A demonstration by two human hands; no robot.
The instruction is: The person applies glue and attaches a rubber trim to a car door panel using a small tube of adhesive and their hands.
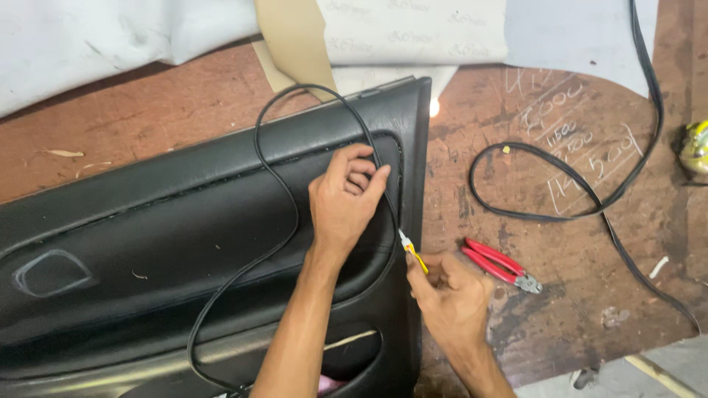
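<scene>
A black leather-covered car door panel lies across a brown workbench. My left hand presses on its recessed middle section and pinches a thin black cord near the panel's right edge. The cord loops up over the panel and runs down to its lower left. My right hand sits just off the panel's right edge, holding a small yellow-handled tool whose metal tip touches the cord at the seam.
Red-handled pliers lie on the workbench right of my right hand. A black rubber strip loops across the bench's right side. White and tan sheets lie at the back. A yellow-green object sits at the right edge.
</scene>
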